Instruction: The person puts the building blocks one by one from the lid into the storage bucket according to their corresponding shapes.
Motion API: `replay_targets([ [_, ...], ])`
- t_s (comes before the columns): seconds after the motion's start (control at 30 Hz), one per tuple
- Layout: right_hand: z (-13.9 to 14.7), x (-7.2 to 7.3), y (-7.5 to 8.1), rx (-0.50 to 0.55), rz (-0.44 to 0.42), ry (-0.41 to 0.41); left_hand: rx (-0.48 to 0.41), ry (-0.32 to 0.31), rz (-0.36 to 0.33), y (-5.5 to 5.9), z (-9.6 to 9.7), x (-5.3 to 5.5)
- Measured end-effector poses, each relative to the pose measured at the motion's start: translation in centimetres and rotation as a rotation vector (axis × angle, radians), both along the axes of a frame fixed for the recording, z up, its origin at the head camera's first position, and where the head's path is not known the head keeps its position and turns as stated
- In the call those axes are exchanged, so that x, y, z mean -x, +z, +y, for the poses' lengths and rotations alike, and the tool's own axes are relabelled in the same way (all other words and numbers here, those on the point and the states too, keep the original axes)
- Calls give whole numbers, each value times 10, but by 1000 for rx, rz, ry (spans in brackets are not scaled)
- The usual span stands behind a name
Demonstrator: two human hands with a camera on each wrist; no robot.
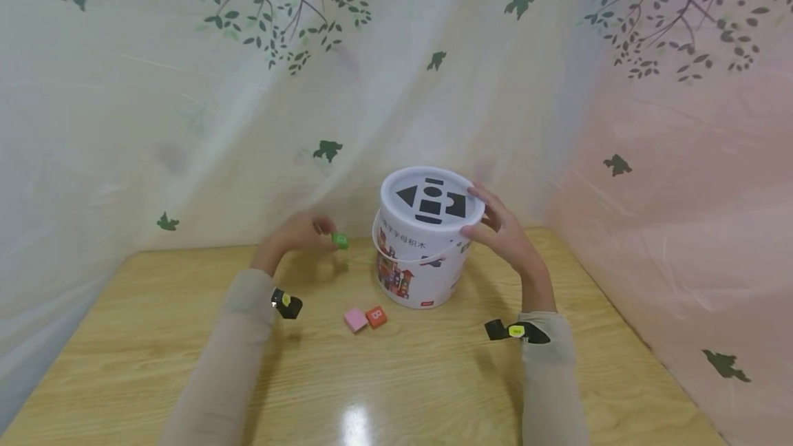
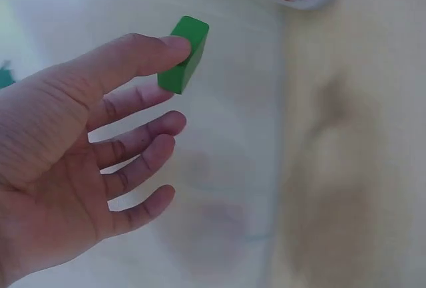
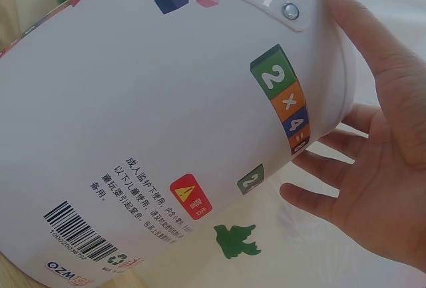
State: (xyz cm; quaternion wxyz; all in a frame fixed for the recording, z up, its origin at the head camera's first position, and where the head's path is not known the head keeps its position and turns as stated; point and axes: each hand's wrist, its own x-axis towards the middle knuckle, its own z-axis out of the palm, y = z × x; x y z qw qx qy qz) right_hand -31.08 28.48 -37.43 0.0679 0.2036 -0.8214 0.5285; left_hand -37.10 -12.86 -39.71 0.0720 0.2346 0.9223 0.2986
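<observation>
My left hand (image 1: 303, 231) pinches a small green block (image 2: 183, 55) between thumb and index finger, to the left of the bucket and above the table; its other fingers are loosely spread. A white toy-block bucket (image 1: 421, 260) with printed pictures stands on the table, its lid (image 1: 403, 215) bearing several dark shaped openings. Around the right side of the lid's rim, my right hand (image 1: 504, 232) holds the bucket, thumb on the near side and fingers on the far side. In front of the bucket lie a pink block (image 1: 356, 320) and a red block (image 1: 376, 316) marked B, side by side.
The wooden table (image 1: 396, 377) backs onto a pale hanging curtain (image 1: 248, 122) printed with leaves and birds. More of this cloth hangs along the right edge. The bucket's white handle (image 1: 396, 259) hangs down across its front.
</observation>
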Motion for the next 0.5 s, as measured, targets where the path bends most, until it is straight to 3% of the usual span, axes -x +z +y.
replay_targets([
  [0.27, 0, -2, 1, 7, -5, 6, -79, 8, 90, 50, -2, -18],
  [0.5, 0, -1, 0, 4, -9, 0, -138, 2, 186, 88, 12, -28],
])
